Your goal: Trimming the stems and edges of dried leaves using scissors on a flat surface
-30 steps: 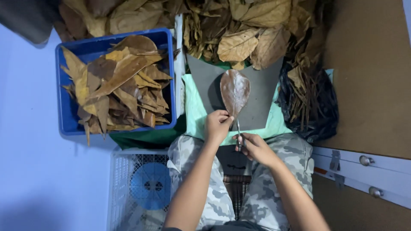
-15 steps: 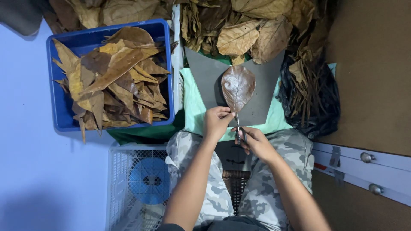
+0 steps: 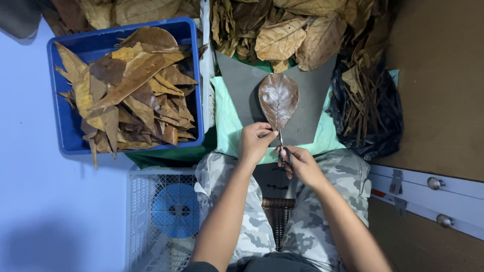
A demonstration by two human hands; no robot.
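Brown dried leaf (image 3: 278, 99) flat on grey board (image 3: 307, 95) over lap. Left hand (image 3: 255, 142) pinching base; right hand (image 3: 297, 162) closed on small scissors (image 3: 283, 152) at stem. Prob. light, brittle — hold near stalk, gently.

Bright, even light, sharp throughout; soft shadow darkens the lower left corner

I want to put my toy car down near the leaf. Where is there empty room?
Bare grey mat shows either side of the brown leaf, and mint cloth lies beside the blue bin. The bin is heaped with dry leaves. More leaves crowd the mat's top; the left hand and right hand fill its near end.
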